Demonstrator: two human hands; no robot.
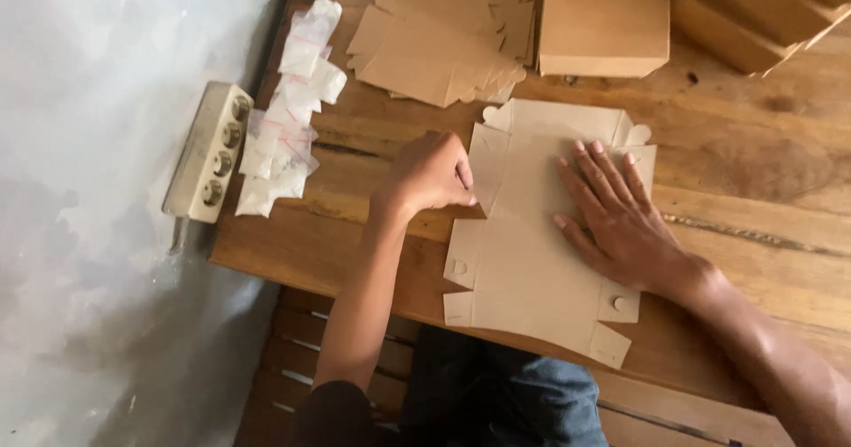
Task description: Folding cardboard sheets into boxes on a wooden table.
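Worn brown wooden counter carries a flat, unfolded tan cardboard box blank at its near edge, w/ more blanks (stacked) behind. Right hand lies spread flat on it; left hand pinches its left flap.
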